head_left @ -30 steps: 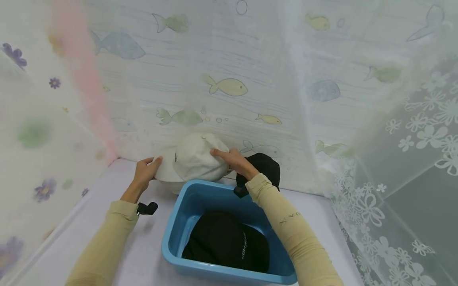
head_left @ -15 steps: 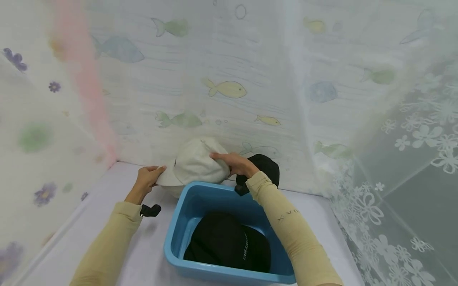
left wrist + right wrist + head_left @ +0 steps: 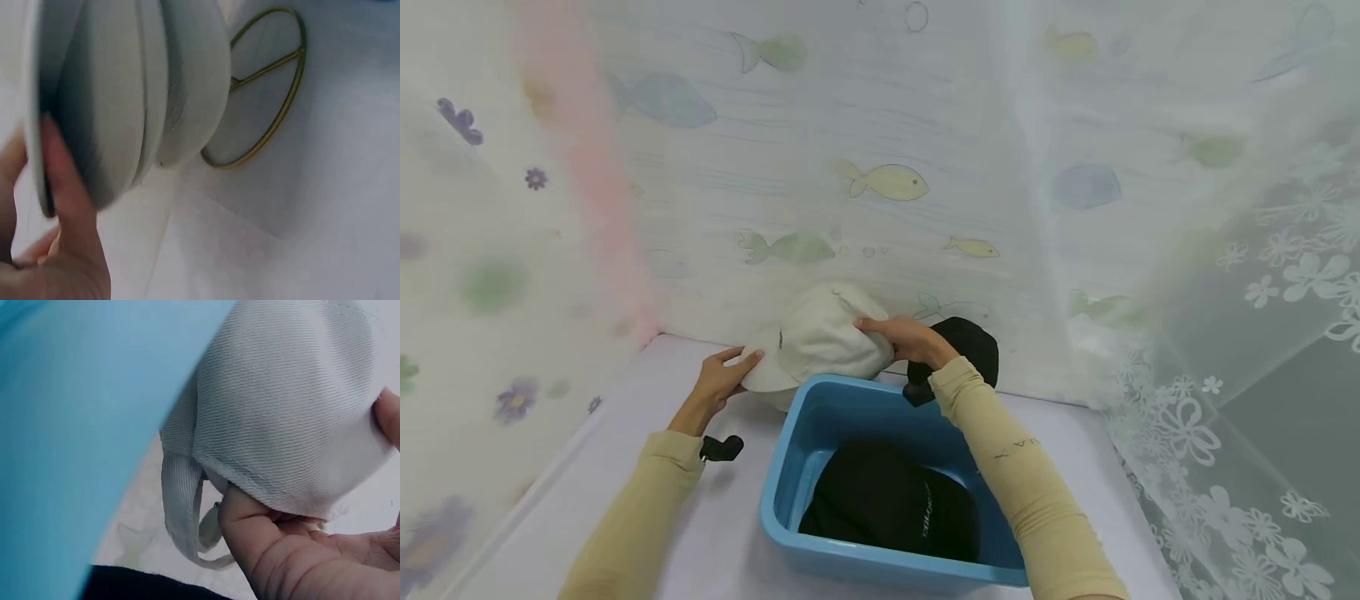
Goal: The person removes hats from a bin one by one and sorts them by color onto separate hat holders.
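A white baseball cap [image 3: 827, 337] is held between both hands behind the blue basin. My left hand [image 3: 718, 379] pinches the edge of its brim, thumb on top. The right hand [image 3: 906, 337] grips the back of the crown, its fingers tucked under the cap's edge in the right wrist view, where the rear strap [image 3: 181, 506] hangs in a loop. Under the gripped brim [image 3: 34, 125], the left wrist view shows further pale brims [image 3: 194, 81] stacked close together. Below them is a gold-coloured metal ring base [image 3: 294, 94] with a crossbar.
A blue plastic basin [image 3: 772, 500] stands in front, holding a black cap [image 3: 880, 500] with white lettering. Another black cap [image 3: 970, 346] is at the back, beside the right wrist. A white cloth covers the table [image 3: 715, 533]; a fish-print curtain [image 3: 887, 108] hangs behind.
The left hand has shifted slightly right with the brim, closer to the right hand. The crown looks a little more creased. Both hands keep hold of the white cap; the head view has shifted slightly.
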Demonstrator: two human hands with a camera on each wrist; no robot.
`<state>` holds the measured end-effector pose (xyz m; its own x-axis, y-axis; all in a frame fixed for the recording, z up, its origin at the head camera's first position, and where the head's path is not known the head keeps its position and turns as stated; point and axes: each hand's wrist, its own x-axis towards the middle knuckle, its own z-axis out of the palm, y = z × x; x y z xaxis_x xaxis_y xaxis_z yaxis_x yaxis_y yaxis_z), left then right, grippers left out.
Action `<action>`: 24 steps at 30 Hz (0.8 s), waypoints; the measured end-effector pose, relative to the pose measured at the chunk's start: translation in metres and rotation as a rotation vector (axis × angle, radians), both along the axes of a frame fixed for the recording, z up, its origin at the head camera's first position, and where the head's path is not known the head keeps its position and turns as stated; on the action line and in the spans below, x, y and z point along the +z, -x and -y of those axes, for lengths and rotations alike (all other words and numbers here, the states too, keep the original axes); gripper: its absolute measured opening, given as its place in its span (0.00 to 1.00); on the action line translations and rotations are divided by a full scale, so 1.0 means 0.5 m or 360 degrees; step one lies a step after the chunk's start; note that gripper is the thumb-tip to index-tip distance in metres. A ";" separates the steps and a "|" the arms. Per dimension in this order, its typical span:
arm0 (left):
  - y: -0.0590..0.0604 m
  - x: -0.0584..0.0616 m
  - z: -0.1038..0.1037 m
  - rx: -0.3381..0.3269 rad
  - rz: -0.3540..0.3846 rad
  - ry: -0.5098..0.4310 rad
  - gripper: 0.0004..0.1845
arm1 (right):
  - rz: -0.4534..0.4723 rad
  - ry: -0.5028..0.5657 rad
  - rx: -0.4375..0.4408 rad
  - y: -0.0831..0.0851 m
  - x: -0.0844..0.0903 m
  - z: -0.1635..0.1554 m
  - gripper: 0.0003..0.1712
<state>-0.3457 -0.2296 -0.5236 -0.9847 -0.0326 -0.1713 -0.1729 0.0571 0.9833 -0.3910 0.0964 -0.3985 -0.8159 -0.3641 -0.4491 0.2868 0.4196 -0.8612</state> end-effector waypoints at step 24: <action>-0.042 0.079 0.009 -0.0420 0.0100 0.0679 0.54 | -0.0267 -0.0246 0.0118 -0.057 0.074 -0.035 0.46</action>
<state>-0.3249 -0.2339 -0.4844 -0.9570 0.1363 -0.2562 -0.1565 0.5011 0.8511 -0.3624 0.1140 -0.3614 -0.8573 -0.3635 -0.3646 0.1085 0.5647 -0.8181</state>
